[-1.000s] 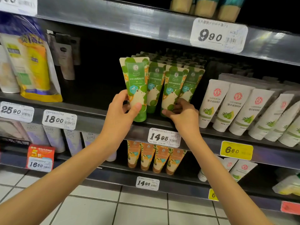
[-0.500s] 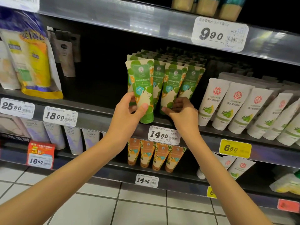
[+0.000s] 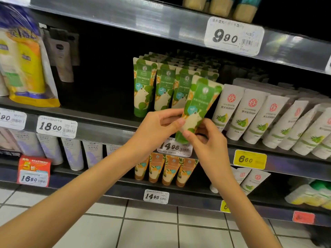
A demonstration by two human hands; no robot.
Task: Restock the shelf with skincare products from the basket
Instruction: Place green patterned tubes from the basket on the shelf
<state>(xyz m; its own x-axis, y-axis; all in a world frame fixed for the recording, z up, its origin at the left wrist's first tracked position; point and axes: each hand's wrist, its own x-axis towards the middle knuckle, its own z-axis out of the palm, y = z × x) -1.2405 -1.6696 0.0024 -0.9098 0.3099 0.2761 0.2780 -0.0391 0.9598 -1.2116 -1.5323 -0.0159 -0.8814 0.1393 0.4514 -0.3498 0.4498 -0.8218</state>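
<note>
**While both hands hold it, one green tube hangs slanted before the shelf**

As it is gripped from two sides, the green tube [image 3: 198, 106] sits in the air in front of the shelf [image 3: 100, 120], not standing on it. It tilts, its flat crimped end up and to the right and its green cap end down and to the left. The cap end hangs lower than the shelf's front edge and covers part of the price tag [image 3: 172, 147] marked 14.95.

The left hand [image 3: 157, 126] comes in from the left with its fingers curled, and its thumb presses on the pale lower part of the tube. The right hand [image 3: 209, 140] holds the same tube from below and from the right. Its fingers are bent round the cap end, with the thumb on the front.

On the shelf just behind stands a row of green tubes [image 3: 163, 90] of the same kind, caps down, three upright at the front and more lined up behind them. The held tube overlaps the right end of that row, between the third front tube and the white tubes [image 3: 231, 108], which lean in a line further right.

Below, on the next shelf down, stand four orange tubes [image 3: 166, 169]. A yellow tag [image 3: 249, 159] reads 6.60 under the white tubes. Far left on the shelf stands a yellow pack [image 3: 26, 68]. White floor tiles [image 3: 148, 224] lie beneath.
</note>
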